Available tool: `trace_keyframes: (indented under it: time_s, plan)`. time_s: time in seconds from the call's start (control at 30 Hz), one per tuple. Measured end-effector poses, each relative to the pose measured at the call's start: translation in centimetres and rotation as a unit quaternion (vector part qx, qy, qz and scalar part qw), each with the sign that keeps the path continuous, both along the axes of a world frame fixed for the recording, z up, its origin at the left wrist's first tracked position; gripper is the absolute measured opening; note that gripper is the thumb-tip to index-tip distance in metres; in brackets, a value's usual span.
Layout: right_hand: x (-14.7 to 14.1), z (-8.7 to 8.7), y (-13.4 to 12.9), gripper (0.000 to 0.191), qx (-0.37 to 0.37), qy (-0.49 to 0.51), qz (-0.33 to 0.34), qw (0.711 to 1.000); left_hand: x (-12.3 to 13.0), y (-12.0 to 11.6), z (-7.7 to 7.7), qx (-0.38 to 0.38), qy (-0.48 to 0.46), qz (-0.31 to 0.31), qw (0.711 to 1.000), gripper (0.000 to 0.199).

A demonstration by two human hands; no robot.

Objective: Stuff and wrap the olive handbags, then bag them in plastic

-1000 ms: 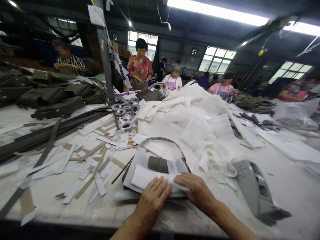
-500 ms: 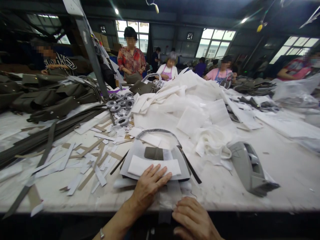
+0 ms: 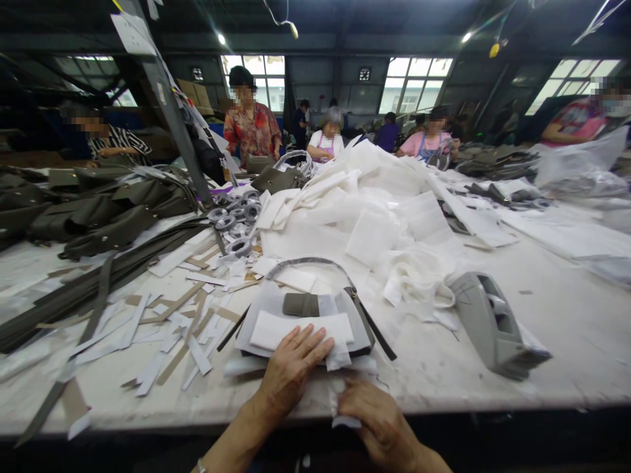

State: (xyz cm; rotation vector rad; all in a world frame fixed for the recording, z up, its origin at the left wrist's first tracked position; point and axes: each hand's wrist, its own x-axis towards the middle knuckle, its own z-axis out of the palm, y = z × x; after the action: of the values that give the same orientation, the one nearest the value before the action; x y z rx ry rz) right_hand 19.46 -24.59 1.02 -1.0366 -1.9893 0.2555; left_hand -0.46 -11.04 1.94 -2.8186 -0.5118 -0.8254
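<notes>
A dark grey handbag [image 3: 365, 315] lies at the table's near side, wrapped in thin white foam sheet [image 3: 263, 303] with its flap tab [image 3: 300, 304] showing. The bag's handle [image 3: 315, 261], covered in clear wrap, arches away from me. Across the front rests a folded white foam pad [image 3: 276, 330]. My left hand [image 3: 294, 361] lies flat on the pad, fingers stretched out and pressing it. At the table edge my right hand [image 3: 372, 417] is closed on a translucent white strip [image 3: 339, 358], whose upper end lies over the bag's front. Part of the strip is hidden by the fingers.
A grey tape dispenser [image 3: 493, 328] stands to the right. White foam sheets [image 3: 365, 197] are heaped behind the bag. Scattered paper and grey strips [image 3: 192, 322] cover the left, beside dark straps [image 3: 113, 282] and stacked bag pieces [image 3: 103, 217]. Several people work beyond the table.
My right hand has closed on the strip and pulled it in; its lower end no longer hangs straight over the table edge. My left hand stays on the pad. The view has tilted slightly.
</notes>
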Motion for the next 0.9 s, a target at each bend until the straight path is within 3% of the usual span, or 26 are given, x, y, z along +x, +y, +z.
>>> trace_keyframes:
  time_s: [0.2, 0.27, 0.37, 0.47, 0.5, 0.57, 0.63, 0.7, 0.8, 0.9]
  plan:
    - [-0.5, 0.2, -1.5, 0.018, -0.062, 0.031, 0.073, 0.995, 0.0, -0.1, -0.2, -0.008, -0.011, -0.002, 1.000, 0.045]
    - [-1.0, 2.1, -1.0, 0.022, -0.103, 0.068, 0.094, 0.988, 0.1, -0.2, -0.4, -0.018, -0.011, -0.005, 1.000, 0.045]
    - [-1.2, 6.5, 1.7, 0.023, -0.149, 0.093, 0.027, 0.984, 0.2, -0.4, -0.3, -0.025, -0.016, -0.006, 1.000, 0.043]
    - [-0.4, 9.2, 6.8, 0.031, -0.161, -0.036, -0.025, 0.986, 0.3, -0.5, -0.1, -0.021, -0.023, -0.004, 1.000, 0.038]
    - [0.1, 9.2, 8.7, 0.036, -0.172, -0.111, -0.055, 0.977, 0.4, -0.5, 0.0, -0.013, -0.023, -0.004, 1.000, 0.038]
    - [1.4, 8.2, 12.3, 0.044, -0.234, -0.239, -0.146, 0.931, 0.5, -0.4, 0.0, 0.009, -0.025, -0.009, 1.000, 0.039]
    - [2.9, 6.6, 15.1, 0.035, -0.279, -0.271, -0.199, 0.899, 0.5, -0.4, -0.2, 0.022, -0.033, -0.009, 0.999, 0.042]
    - [4.1, 5.6, 16.8, 0.031, -0.292, -0.268, -0.221, 0.891, 0.6, -0.4, -0.6, 0.016, -0.052, -0.003, 0.999, 0.043]
    - [4.8, 5.9, 17.5, 0.033, -0.283, -0.252, -0.257, 0.889, 0.7, -0.5, -1.0, 0.007, -0.072, 0.004, 0.997, 0.041]
    - [4.4, 7.0, 15.6, 0.030, -0.245, -0.221, -0.283, 0.901, 0.6, -0.5, -1.1, 0.002, -0.056, 0.001, 0.998, 0.038]
